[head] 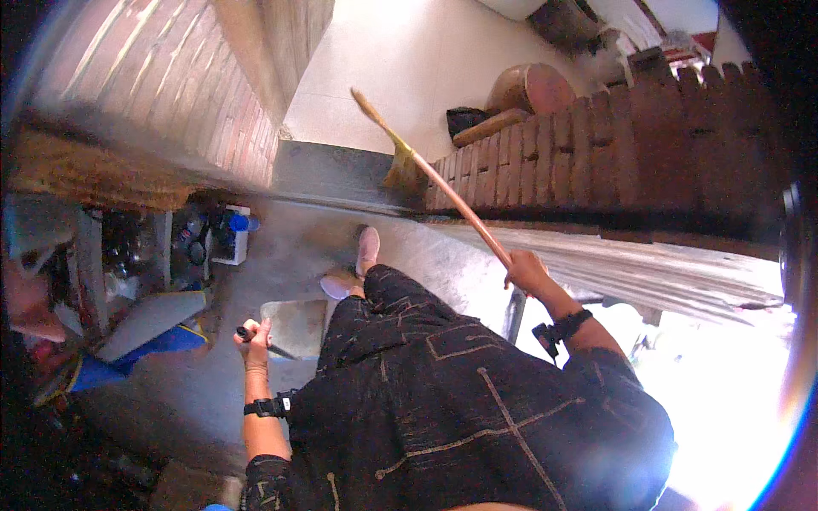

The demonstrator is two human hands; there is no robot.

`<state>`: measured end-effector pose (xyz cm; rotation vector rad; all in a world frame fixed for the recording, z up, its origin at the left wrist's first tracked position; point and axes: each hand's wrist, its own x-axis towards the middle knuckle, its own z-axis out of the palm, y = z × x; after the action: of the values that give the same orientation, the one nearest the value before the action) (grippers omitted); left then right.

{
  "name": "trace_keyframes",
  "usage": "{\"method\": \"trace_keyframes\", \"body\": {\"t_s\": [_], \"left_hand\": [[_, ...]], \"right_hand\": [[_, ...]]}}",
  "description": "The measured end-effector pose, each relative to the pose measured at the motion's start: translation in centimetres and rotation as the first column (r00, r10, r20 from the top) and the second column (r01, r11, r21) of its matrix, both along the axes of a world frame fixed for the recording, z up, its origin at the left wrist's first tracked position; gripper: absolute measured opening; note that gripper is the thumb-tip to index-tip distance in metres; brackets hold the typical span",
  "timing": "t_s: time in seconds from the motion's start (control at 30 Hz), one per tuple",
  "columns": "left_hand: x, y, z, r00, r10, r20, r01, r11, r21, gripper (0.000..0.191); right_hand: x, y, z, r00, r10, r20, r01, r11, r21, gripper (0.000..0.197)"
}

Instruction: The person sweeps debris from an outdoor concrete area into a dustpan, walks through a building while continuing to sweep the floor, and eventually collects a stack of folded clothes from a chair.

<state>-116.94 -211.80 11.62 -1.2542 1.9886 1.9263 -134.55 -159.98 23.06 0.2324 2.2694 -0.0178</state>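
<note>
My right hand [528,273] grips the reddish handle [457,201] of a broom, held out ahead and slanting up to the left. Its yellowish bristle head [372,115] appears over the raised doorway, blurred at the edges. At my left side, my left hand [255,335] is closed around a dark handle [281,352], one end showing above the fist. Below that hand is a pale, square-edged pan [297,322], apparently a dustpan; how the handle joins it cannot be made out.
Low reddish slatted walls [537,150] flank a step [332,169] into a pale-floored room. A round drum-like object [533,89] stands beyond. Left, a grey and blue folded item [153,329] leans by a cluttered shelf; a white box [233,243] sits nearby. My shoes [367,249] are on concrete.
</note>
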Motion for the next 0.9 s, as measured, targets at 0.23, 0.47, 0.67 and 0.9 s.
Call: {"method": "trace_keyframes", "body": {"t_s": [0.23,0.47,0.67,0.9], "left_hand": [[-5.7,1.6,3.9,0.966,-0.257,-0.023,0.256,0.965,-0.055,0.032],[-14.7,5.5,12.5,0.779,-0.576,-0.247,0.533,0.817,-0.221,0.030],[-20.3,6.7,14.0,0.696,-0.625,-0.354,0.565,0.781,-0.266,0.028],[-27.4,7.6,11.7,0.697,-0.583,-0.418,0.526,0.812,-0.254,0.024]], "right_hand": [[-1.7,-0.7,-4.0,0.974,-0.224,-0.035,0.221,0.972,-0.075,0.039],[-1.7,0.6,-8.0,0.933,-0.268,-0.241,0.230,0.957,-0.175,0.042],[-4.6,-0.3,-12.4,0.947,-0.288,-0.142,0.266,0.951,-0.155,0.039],[-8.0,-2.1,-8.9,0.676,-0.636,0.372,0.722,0.472,-0.506,0.021]]}}
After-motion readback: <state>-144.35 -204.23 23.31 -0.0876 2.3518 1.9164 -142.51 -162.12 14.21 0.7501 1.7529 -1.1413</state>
